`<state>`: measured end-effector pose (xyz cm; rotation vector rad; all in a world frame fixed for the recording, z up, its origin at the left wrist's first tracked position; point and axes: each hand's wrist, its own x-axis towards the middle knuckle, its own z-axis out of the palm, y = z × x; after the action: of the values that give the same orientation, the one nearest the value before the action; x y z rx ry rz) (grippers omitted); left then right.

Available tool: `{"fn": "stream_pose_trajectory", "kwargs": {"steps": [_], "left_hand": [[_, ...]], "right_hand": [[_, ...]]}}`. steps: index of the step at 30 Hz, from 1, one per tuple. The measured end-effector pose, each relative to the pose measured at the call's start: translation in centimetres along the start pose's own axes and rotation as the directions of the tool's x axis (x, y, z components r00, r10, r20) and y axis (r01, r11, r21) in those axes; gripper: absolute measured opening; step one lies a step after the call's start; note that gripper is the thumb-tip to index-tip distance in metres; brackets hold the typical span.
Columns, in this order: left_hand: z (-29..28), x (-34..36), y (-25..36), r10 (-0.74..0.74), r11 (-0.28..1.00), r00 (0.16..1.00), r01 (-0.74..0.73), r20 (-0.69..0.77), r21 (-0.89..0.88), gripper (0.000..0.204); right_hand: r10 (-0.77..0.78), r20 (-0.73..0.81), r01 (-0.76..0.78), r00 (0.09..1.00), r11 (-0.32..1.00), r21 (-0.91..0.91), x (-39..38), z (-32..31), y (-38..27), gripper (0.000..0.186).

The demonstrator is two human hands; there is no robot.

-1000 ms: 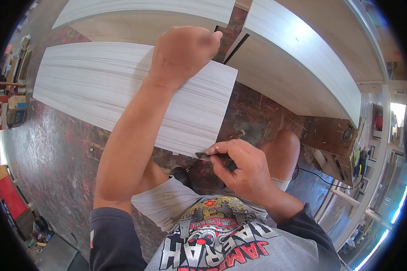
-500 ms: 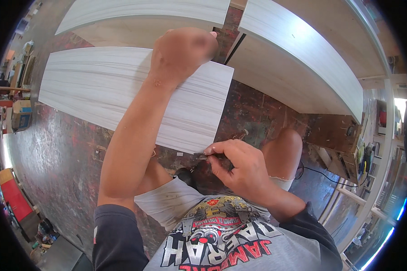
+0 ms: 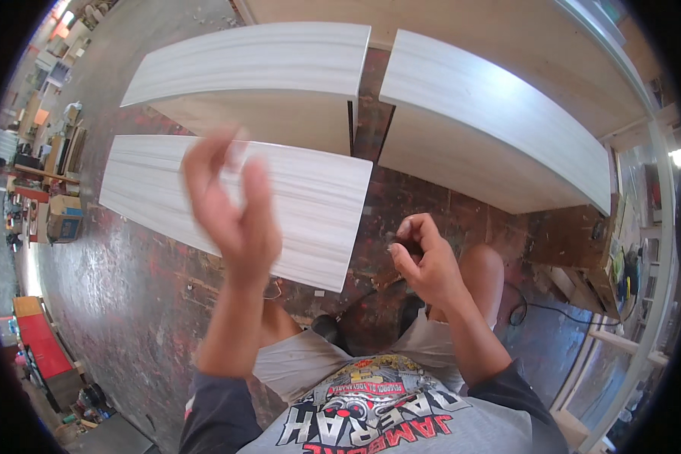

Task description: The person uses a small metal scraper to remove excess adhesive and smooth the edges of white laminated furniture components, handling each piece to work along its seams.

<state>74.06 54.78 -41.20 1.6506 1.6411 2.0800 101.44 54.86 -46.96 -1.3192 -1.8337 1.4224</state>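
Note:
A white wood-grain panel (image 3: 318, 219) lies before me, its near right corner above my knees. My left hand (image 3: 231, 208) is raised over it, blurred by motion, fingers curved and apart with nothing visible in them. My right hand (image 3: 431, 265) is off the panel's right side, thumb and fingers closed round a small dark tool (image 3: 399, 246), mostly hidden. Two panel pieces with pale undersides stand beyond: one at the back left (image 3: 250, 60), one at the back right (image 3: 492, 106).
A worn wooden box (image 3: 571, 246) with a black cord sits to my right, beside a white frame (image 3: 651, 303). At the left are stacked offcuts and cardboard boxes (image 3: 64, 219), and a red board (image 3: 41, 340). My bare knees and dark footwear are below.
My left hand has pulled back toward me from the panel's far edge and opened. My right hand has moved up and right, away from the near corner. The view has shifted.

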Motion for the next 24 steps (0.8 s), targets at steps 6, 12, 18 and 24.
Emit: {"fn": "stream_pose_trajectory", "kwargs": {"steps": [6, 12, 18, 24], "left_hand": [[-3.2, -16.0, 5.8, -0.67, 0.741, 0.677, 0.634, -0.303, -0.221, 0.037], [-1.0, -15.7, 7.2, -0.948, 0.091, 0.268, 0.743, 0.171, -0.663, 0.039], [-2.1, -17.5, 7.9, -0.973, 0.144, 0.225, 0.755, 0.046, -0.64, 0.041], [-9.0, -20.2, 12.4, -0.987, 0.147, 0.074, 0.756, -0.14, -0.638, 0.06]], "right_hand": [[0.035, -0.135, -0.044, 0.99, 0.997, -0.066, 4.2, -0.4, 6.8, 0.05], [0.076, 0.089, -0.06, 0.993, 0.984, -0.171, 7.5, 1.9, 6.1, 0.036], [0.157, 0.175, -0.126, 0.972, 0.976, -0.175, 10.5, 4.1, 9.0, 0.035], [0.134, 0.142, -0.091, 0.981, 0.956, -0.279, 13.3, 7.6, 10.7, 0.047]]}}
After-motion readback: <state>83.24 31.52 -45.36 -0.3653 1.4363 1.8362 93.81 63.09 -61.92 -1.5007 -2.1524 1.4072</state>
